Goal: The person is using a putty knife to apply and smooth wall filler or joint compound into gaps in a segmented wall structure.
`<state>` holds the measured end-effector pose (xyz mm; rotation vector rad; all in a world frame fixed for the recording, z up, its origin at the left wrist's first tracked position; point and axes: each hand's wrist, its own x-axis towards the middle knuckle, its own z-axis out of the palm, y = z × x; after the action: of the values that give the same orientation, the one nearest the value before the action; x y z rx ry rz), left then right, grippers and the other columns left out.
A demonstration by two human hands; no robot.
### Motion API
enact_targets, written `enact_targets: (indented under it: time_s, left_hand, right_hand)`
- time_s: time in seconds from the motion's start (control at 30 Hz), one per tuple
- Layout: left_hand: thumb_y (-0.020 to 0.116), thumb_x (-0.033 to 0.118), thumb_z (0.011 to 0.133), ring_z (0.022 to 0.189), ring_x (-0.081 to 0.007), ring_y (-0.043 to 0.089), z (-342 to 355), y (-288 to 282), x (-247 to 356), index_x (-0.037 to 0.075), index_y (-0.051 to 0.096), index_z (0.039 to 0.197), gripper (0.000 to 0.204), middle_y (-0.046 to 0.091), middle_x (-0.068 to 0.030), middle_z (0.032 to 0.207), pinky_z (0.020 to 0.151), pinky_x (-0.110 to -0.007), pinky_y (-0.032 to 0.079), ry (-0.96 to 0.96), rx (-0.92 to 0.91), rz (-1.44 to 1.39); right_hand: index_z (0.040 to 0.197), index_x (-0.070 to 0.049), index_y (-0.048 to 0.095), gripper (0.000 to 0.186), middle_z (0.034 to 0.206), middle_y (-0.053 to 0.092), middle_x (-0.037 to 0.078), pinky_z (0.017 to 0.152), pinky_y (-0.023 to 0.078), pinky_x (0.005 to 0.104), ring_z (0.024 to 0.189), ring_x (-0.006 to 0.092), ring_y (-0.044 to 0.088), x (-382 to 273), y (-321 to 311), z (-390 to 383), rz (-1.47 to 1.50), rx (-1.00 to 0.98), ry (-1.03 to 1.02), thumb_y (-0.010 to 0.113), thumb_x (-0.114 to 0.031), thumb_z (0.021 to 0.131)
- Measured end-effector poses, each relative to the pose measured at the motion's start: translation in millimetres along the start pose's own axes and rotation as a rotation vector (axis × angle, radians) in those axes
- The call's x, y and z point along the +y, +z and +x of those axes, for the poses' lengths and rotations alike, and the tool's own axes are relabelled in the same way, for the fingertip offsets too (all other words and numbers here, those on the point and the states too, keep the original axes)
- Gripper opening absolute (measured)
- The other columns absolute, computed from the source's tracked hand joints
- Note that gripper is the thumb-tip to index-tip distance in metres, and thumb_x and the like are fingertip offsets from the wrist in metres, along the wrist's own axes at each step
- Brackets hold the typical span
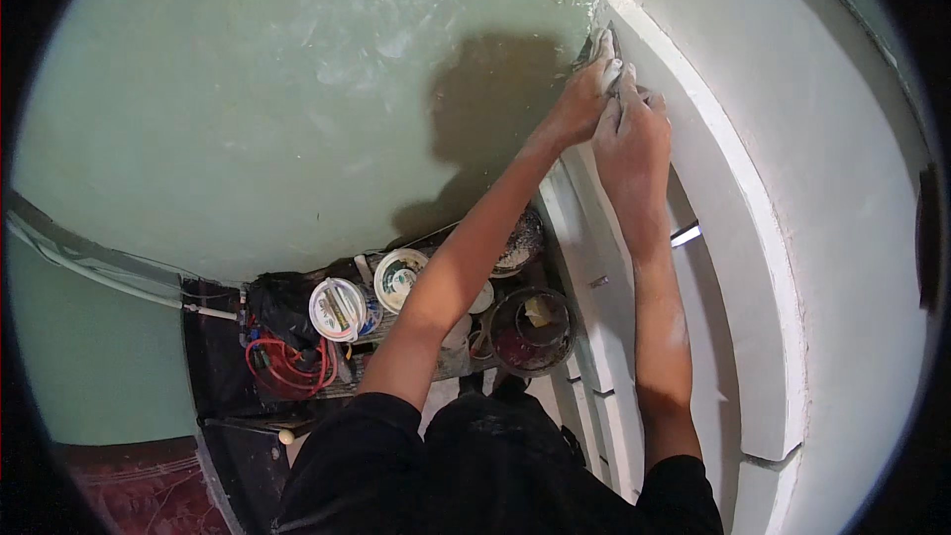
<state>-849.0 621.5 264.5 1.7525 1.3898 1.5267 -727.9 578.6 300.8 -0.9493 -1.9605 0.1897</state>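
up high, both hands are working filler into the white moulding's top corner.
left hand (584, 89) and right hand (634, 134) are pinching a small putty blade (606, 48) against the moulding (713, 168); pressing flat, steady strokes would be keeping it smooth.

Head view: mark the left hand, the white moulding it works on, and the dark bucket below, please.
left hand (584, 99), head view, on the back of the hand.
white moulding (738, 238), head view, on its curved front face.
dark bucket (567, 312), head view, on its right rim.
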Motion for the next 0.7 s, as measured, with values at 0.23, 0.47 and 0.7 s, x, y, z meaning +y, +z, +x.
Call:
enact_targets:
  time_s: [0.23,0.47,0.7]
  left_hand:
    - [0.042,0.027,0.104,0.148,-0.0387,0.028,17,-14,-11,-0.011,0.02,0.153,0.066,0.027,-0.0315,0.157,0.12,-0.04,0.027,0.013,0.022,-0.057]
    - [0.039,0.026,0.105,0.149,-0.0391,0.026,-7,12,-22,-0.011,0.019,0.153,0.063,0.027,-0.0322,0.157,0.121,-0.039,0.024,0.024,0.072,0.051]
    - [0.047,0.025,0.103,0.128,-0.0439,0.051,1,6,-25,-0.011,0.036,0.144,0.056,0.05,-0.0352,0.136,0.107,-0.045,0.041,0.159,0.155,0.097]
  right_hand:
    - [0.128,0.001,0.062,0.038,0.097,0.064,0.028,0.08,0.049,0.0518,0.088,0.0449,0.062,12,20,22,-0.03,-0.048,-0.055,0.056,-0.007,0.091]
    - [0.134,0.001,0.059,0.042,0.1,0.062,0.025,0.079,0.05,0.0491,0.089,0.0405,0.063,6,-1,-16,0.004,-0.032,-0.016,0.055,-0.007,0.092]
    - [0.136,0.001,0.057,0.044,0.096,0.059,0.023,0.079,0.05,0.0481,0.087,0.0404,0.062,9,13,-9,0.025,-0.006,0.03,0.054,-0.008,0.094]
